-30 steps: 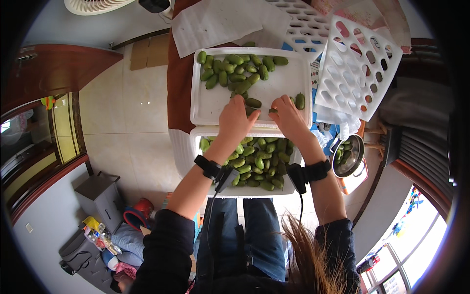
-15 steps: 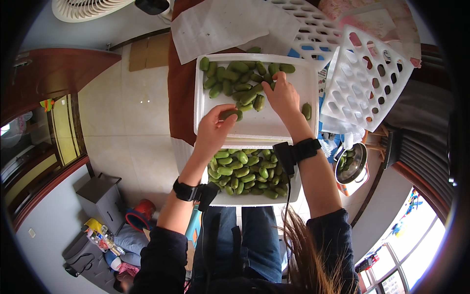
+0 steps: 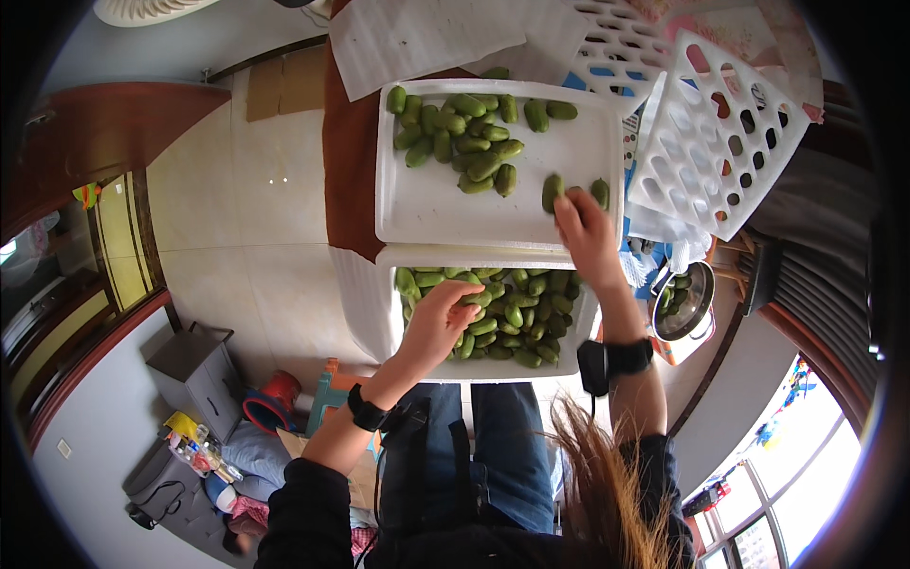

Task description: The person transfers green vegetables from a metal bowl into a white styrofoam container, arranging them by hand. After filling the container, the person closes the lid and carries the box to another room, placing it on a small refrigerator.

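Several small green cucumbers (image 3: 471,142) lie in a loose pile in the shallow white foam tray (image 3: 427,223). At the tray's right side, my right hand (image 3: 586,237) is closed at the fingertips on the end of one small cucumber (image 3: 553,192). Another cucumber (image 3: 600,193) lies just beyond it, by the right wall. My left hand (image 3: 441,322) is over the nearer white foam box (image 3: 564,365), which is full of similar cucumbers (image 3: 517,318). Its thumb and fingers are apart beside a cucumber there, and I see nothing firmly gripped.
White perforated foam sheets (image 3: 720,142) lean at the right. White sheeting (image 3: 422,43) covers the far side of the table. A metal pan (image 3: 684,302) with more cucumbers stands at the right. A red bucket (image 3: 275,398) and a grey cabinet (image 3: 194,379) stand on the left.
My left hand has moved from the tray down to the nearer box and its cucumber is no longer distinct. My right hand has left the pile, carrying a cucumber to the tray's right side.
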`<state>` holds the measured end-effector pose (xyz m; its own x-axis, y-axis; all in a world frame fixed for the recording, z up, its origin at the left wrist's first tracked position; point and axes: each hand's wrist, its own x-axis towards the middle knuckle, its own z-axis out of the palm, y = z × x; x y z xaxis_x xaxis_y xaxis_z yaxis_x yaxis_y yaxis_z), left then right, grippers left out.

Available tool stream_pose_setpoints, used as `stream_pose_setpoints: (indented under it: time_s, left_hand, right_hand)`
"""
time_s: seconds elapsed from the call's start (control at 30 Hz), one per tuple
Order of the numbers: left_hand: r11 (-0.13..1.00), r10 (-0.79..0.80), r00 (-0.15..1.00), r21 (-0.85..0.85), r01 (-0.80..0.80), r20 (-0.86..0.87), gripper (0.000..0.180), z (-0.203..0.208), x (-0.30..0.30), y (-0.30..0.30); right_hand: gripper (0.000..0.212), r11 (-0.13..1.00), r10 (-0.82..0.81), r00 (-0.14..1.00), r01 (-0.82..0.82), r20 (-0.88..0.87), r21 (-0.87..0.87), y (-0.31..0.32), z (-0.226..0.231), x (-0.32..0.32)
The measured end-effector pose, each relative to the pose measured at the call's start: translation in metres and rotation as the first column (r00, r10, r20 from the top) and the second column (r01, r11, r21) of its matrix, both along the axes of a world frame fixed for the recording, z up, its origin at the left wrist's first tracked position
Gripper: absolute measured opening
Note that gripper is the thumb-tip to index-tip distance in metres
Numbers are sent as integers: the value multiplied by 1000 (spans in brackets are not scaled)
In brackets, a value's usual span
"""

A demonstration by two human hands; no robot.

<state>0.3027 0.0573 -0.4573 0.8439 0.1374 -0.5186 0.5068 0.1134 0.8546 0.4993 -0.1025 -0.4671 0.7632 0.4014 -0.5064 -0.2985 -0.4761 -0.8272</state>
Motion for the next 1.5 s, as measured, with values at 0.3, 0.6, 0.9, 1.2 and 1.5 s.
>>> stream_pose_setpoints:
  time_s: [0.3,0.6,0.9,1.2,1.5]
  left_hand:
    - [998,-44,997,-38,47,61,29,1,13,-41]
    - [934,177,983,-307,-180,-39,28,-14,-9,-35]
    - [916,273,962,-308,-258,4,32,-15,-25,-38]
    - [979,110,992,178,-97,-65,28,-27,-22,-58]
    - [874,-284,950,443,201,127,31,-31,5,-156]
  right_hand:
    - [34,971,71,887,44,-456,236,-59,18,-118]
    - [35,892,-200,887,341,-417,297,-40,-9,-132]
    - [26,900,-321,918,372,-232,228,-32,-34,-130]
    - [24,969,-207,935,156,286,192,-79,0,-147]
    - [42,983,-114,921,158,373,-91,-140,-33,-126]
